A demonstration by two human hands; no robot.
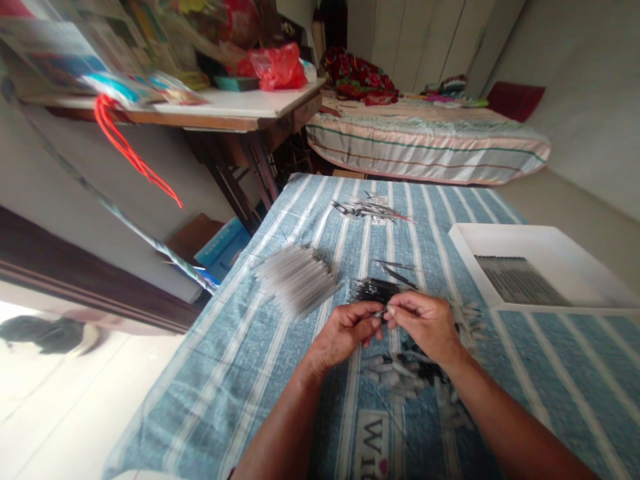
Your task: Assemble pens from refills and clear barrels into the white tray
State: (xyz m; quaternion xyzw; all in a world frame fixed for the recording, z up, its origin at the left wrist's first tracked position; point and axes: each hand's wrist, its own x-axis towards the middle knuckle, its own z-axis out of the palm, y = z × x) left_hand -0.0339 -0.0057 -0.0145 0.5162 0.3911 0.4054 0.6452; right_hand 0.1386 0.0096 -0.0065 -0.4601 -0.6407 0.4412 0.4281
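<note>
My left hand (353,325) and my right hand (423,321) meet above the striped cloth, their fingertips pinched together around something small and dark that I cannot make out. Just beyond the fingers lies a pile of black thin rods (375,289). To the left is a stack of translucent pale tubes (300,280). Below my hands, small grey and black pieces (395,373) are scattered, and more pale pieces (470,323) lie beside my right wrist.
A white tray (590,293) at the right holds a row of dark-grey rods (520,279). Thin loose parts (370,208) lie near the cloth's far end. A side table (240,110) with bags stands back left, a bed (430,140) behind.
</note>
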